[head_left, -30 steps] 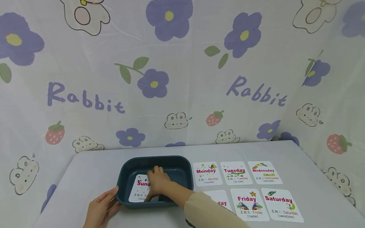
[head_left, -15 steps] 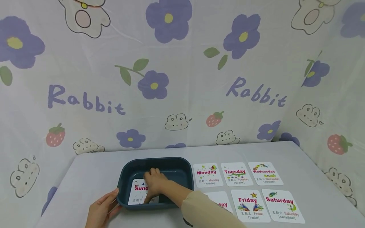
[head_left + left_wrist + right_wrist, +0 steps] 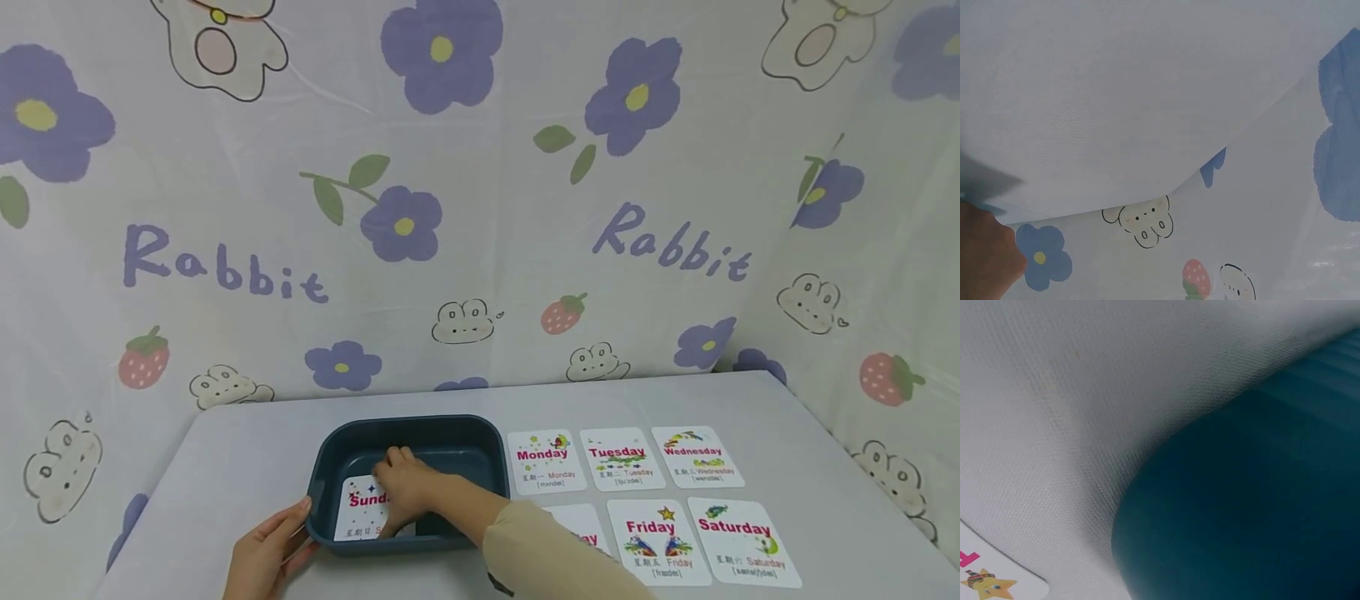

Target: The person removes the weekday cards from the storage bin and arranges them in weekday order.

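Observation:
A dark teal plastic basin stands on the table, its near-left corner held by my left hand. Inside it, a white word card reading "Sunday" lies at the left, partly covered by my right hand. The right hand's fingers bend down over the card's right side, with the thumb at the near edge; the fingertips are partly hidden. In the left wrist view, only part of the left hand shows. The right wrist view is mostly filled by the basin's outer wall.
Cards lie in two rows right of the basin: Monday, Tuesday, Wednesday, then Friday and Saturday. Another card is partly covered by the right sleeve. Printed cloth hangs behind the white table.
Inside the basin, the Sunday card has slid left and slightly nearer, with my right hand moving along with it. My left hand stays at the basin's near-left corner.

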Demonstrator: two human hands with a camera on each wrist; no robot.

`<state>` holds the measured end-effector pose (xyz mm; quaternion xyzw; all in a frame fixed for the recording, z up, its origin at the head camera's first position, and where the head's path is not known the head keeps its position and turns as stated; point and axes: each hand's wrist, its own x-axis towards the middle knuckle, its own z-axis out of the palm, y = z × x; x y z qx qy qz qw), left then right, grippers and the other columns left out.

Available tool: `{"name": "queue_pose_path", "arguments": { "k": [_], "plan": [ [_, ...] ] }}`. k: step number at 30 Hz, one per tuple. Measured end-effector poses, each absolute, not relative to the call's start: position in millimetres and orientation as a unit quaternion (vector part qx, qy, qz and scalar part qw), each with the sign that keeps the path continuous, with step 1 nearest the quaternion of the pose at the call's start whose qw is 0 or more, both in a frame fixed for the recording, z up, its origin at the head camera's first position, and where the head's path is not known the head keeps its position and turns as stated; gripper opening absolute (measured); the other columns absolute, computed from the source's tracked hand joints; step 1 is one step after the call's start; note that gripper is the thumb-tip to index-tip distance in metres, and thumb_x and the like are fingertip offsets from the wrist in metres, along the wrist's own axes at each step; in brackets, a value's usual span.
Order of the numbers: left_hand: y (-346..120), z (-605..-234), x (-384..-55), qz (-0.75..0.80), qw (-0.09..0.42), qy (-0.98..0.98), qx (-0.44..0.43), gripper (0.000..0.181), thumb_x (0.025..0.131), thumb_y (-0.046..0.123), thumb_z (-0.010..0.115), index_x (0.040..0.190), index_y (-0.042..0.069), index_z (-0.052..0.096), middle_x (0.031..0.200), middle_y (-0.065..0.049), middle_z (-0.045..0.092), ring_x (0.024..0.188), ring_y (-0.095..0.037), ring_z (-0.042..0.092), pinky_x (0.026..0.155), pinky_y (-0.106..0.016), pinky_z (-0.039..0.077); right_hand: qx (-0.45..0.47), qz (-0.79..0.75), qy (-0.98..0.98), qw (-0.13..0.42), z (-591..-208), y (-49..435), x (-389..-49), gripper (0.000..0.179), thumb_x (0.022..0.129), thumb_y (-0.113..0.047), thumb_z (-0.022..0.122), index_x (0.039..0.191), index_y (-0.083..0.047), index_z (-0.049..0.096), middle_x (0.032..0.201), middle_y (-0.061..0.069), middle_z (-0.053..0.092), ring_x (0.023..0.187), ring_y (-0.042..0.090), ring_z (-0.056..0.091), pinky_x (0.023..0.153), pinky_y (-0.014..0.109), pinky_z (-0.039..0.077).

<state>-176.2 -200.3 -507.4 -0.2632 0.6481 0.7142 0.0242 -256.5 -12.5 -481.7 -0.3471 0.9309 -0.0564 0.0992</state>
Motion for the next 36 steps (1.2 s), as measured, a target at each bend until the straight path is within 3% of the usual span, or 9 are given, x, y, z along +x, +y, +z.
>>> {"name": "queue_pose_path", "arguments": {
  "k": [12,17,23,30,36],
  "plan": [
    [-199.3,-508.0,-176.0,0.718,0.017,0.643,-0.265,0.077,0.075,0.045,0.073,0.128,-0.007,0.049,0.102,-0.001,0.067,0.082,-0.009,0.064,0.077,-0.037,0.055,-0.354,-0.055,0.93,0.078,-487.6,-15.1,-257.8,0.077,0.061,-0.055,0.079,0.121,-0.012,0.056,0.111,0.001,0.047,0.094,0.01,0.038,0.077,0.017,0.043],
    [-198.5,-506.9,-175.9,0.716,0.02,0.645,-0.266,0.078,0.076,0.045,0.072,0.129,-0.007,0.048,0.114,-0.01,0.064,0.082,-0.009,0.063,0.078,-0.038,0.054,-0.357,-0.043,0.93,0.072,-488.9,-16.0,-257.4,0.075,0.062,-0.057,0.077,0.121,-0.015,0.057,0.112,-0.001,0.047,0.095,0.01,0.039,0.076,0.018,0.044],
    [-198.1,-505.6,-176.1,0.714,0.019,0.646,-0.269,0.081,0.074,0.047,0.073,0.129,-0.007,0.047,0.122,-0.016,0.059,0.084,-0.011,0.064,0.079,-0.038,0.054,-0.372,-0.017,0.926,0.069,-488.1,-14.4,-255.9,0.077,0.067,-0.057,0.073,0.129,-0.017,0.052,0.119,0.0,0.045,0.101,0.011,0.04,0.084,0.019,0.044],
    [-197.7,-505.8,-175.8,0.716,0.015,0.644,-0.27,0.081,0.074,0.046,0.074,0.129,-0.007,0.048,0.109,-0.004,0.065,0.081,-0.008,0.063,0.077,-0.037,0.055,-0.374,-0.023,0.925,0.069,-488.7,-10.6,-255.1,0.079,0.069,-0.056,0.073,0.134,-0.02,0.047,0.126,0.0,0.043,0.106,0.012,0.039,0.088,0.021,0.043],
    [-198.0,-506.0,-177.1,0.715,0.019,0.644,-0.271,0.081,0.073,0.047,0.074,0.128,-0.007,0.049,0.105,-0.004,0.067,0.08,-0.008,0.064,0.077,-0.036,0.055,-0.378,-0.014,0.923,0.065,-489.1,-9.1,-256.3,0.079,0.069,-0.058,0.071,0.136,-0.025,0.046,0.131,-0.001,0.042,0.106,0.013,0.039,0.089,0.024,0.044]
  ]
}}
